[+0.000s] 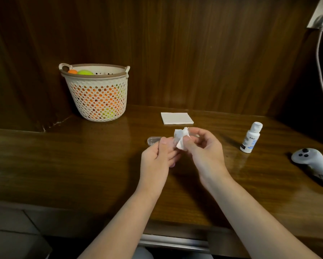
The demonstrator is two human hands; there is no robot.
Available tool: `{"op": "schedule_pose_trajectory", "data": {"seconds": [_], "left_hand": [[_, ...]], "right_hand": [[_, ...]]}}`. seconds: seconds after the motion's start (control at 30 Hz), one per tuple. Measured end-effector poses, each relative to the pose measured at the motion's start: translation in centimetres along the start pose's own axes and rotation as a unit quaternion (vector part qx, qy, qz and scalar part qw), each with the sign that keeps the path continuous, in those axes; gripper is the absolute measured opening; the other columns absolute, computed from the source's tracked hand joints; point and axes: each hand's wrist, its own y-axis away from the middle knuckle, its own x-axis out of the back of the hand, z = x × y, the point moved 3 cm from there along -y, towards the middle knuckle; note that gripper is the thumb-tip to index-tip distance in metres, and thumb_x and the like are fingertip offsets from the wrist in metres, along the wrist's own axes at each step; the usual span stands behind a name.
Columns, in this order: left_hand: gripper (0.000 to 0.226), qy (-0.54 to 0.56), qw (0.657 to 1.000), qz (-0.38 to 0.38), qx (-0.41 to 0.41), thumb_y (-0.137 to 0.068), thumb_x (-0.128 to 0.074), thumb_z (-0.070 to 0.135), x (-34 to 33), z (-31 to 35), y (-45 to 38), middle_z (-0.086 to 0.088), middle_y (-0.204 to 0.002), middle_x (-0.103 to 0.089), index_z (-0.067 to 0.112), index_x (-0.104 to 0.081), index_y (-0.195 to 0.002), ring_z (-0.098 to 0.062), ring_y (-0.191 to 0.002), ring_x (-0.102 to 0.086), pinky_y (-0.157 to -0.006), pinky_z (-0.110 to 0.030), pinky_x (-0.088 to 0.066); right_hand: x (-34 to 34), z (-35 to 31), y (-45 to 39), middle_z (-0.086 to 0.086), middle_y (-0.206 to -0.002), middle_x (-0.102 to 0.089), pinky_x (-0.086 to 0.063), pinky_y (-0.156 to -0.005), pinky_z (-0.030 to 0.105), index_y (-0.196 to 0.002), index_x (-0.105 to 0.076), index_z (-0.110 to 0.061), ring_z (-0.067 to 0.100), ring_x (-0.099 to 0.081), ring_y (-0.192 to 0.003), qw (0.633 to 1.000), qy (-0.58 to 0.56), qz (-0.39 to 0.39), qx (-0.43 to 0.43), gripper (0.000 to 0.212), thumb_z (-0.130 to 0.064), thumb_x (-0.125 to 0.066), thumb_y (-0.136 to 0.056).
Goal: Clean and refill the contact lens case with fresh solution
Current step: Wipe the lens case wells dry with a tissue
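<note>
Above the middle of the wooden desk, my left hand (158, 157) holds the clear contact lens case (153, 140), whose left end sticks out beyond my thumb. My right hand (203, 148) pinches a crumpled white tissue (180, 138) and presses it against the case between both hands. Most of the case is hidden by the fingers and the tissue. A small white solution bottle (250, 138) with a closed cap stands upright to the right of my hands.
A folded white tissue stack (176, 118) lies behind my hands. At the back left stands a perforated basket (97, 96) with orange and green balls. A grey controller (314, 165) lies at the far right, below a wall socket (321, 14) with a hanging cable.
</note>
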Motion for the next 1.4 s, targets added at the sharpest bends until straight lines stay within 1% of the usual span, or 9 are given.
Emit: {"op": "schedule_pose_trajectory", "data": {"seconds": [0.17, 0.27, 0.43, 0.53, 0.7, 0.83, 1.0, 1.23, 1.4], "left_hand": [[0.033, 0.049, 0.997, 0.015, 0.057, -0.112, -0.048, 0.036, 0.7, 0.2, -0.1, 0.0, -0.111, -0.082, 0.02, -0.075, -0.121, -0.017, -0.106, -0.078, -0.098, -0.052, -0.061], [0.032, 0.056, 0.996, 0.014, 0.071, -0.111, -0.049, 0.035, 0.6, 0.2, -0.1, -0.003, -0.111, -0.081, 0.018, -0.076, -0.119, -0.021, -0.106, -0.078, -0.1, -0.051, -0.06], [0.033, 0.043, 0.997, -0.009, 0.066, -0.111, -0.047, 0.036, 0.4, 0.3, 0.0, -0.001, -0.117, -0.08, 0.02, -0.074, -0.123, -0.019, -0.111, -0.077, -0.102, -0.048, -0.059], [0.031, 0.028, 0.998, -0.024, 0.053, -0.11, -0.05, 0.036, 0.3, 0.4, 0.1, 0.003, -0.118, -0.08, 0.022, -0.074, -0.124, -0.015, -0.111, -0.077, -0.099, -0.042, -0.061], [0.034, 0.029, 0.998, -0.026, 0.057, -0.111, -0.047, 0.035, 0.3, 0.3, -0.1, 0.002, -0.117, -0.08, 0.021, -0.075, -0.124, -0.015, -0.111, -0.076, -0.1, -0.042, -0.061], [0.036, 0.046, 0.997, -0.04, 0.055, -0.112, -0.047, 0.033, 0.3, 0.4, 0.0, -0.001, -0.12, -0.08, 0.015, -0.073, -0.129, -0.018, -0.112, -0.076, -0.098, -0.039, -0.061], [0.039, 0.073, 0.995, -0.033, 0.061, -0.111, -0.046, 0.037, 0.8, 0.2, -0.2, -0.004, -0.121, -0.079, 0.015, -0.072, -0.129, -0.021, -0.114, -0.076, -0.099, -0.042, -0.061], [0.037, 0.076, 0.995, -0.02, 0.067, -0.11, -0.048, 0.039, 0.8, 0.0, -0.4, -0.003, -0.12, -0.08, 0.017, -0.073, -0.127, -0.021, -0.112, -0.077, -0.101, -0.048, -0.059], [0.03, 0.086, 0.992, -0.006, 0.087, -0.108, -0.052, 0.036, 1.0, -0.2, -0.5, -0.003, -0.115, -0.081, 0.02, -0.072, -0.125, -0.022, -0.108, -0.078, -0.1, -0.048, -0.06]], "right_hand": [[0.0, -0.5, 1.1, -0.035, -0.101, -0.065, -0.045, -0.081, 0.007, -0.116, -0.077, -0.045, -0.013, -0.06, -0.106, 0.936, 0.287, -0.079, 0.189, 0.024, -0.034, -0.081, -0.096], [-0.4, -0.5, 1.5, -0.035, -0.099, -0.054, -0.041, -0.073, 0.0, -0.101, -0.083, -0.038, -0.015, -0.055, -0.103, 0.899, 0.354, -0.049, 0.254, 0.013, -0.035, -0.087, -0.089], [-0.5, -0.9, 0.6, -0.031, -0.094, -0.061, -0.041, -0.066, 0.001, -0.081, -0.07, -0.043, -0.018, -0.055, -0.105, 0.911, 0.349, -0.027, 0.218, 0.021, -0.034, -0.087, -0.089], [-0.1, -1.4, 0.1, -0.028, -0.087, -0.067, -0.039, -0.064, 0.002, -0.085, -0.067, -0.044, -0.015, -0.062, -0.093, 0.929, 0.321, -0.008, 0.185, 0.02, -0.035, -0.084, -0.093], [-1.0, -1.7, 1.0, -0.023, -0.094, -0.064, -0.039, -0.069, 0.004, -0.092, -0.081, -0.037, -0.003, -0.062, -0.084, 0.898, 0.362, -0.009, 0.248, 0.005, -0.033, -0.085, -0.092], [-0.5, -1.9, 0.3, -0.023, -0.096, -0.063, -0.039, -0.065, 0.003, -0.088, -0.072, -0.044, -0.006, -0.061, -0.085, 0.923, 0.319, 0.035, 0.214, 0.016, -0.033, -0.082, -0.095], [-0.7, -1.4, 0.8, -0.024, -0.093, -0.064, -0.045, -0.071, 0.005, -0.098, -0.082, -0.036, -0.005, -0.063, -0.087, 0.916, 0.315, 0.007, 0.25, 0.006, -0.033, -0.083, -0.093], [0.0, -1.6, 1.3, -0.026, -0.104, -0.067, -0.052, -0.08, 0.005, -0.117, -0.072, -0.037, -0.007, -0.064, -0.104, 0.922, 0.265, 0.022, 0.28, 0.028, -0.031, -0.084, -0.092], [-0.5, -1.2, 1.6, -0.027, -0.11, -0.064, -0.045, -0.084, -0.001, -0.112, -0.082, -0.032, -0.008, -0.062, -0.106, 0.894, 0.333, -0.061, 0.293, 0.02, -0.027, -0.084, -0.093]]}}
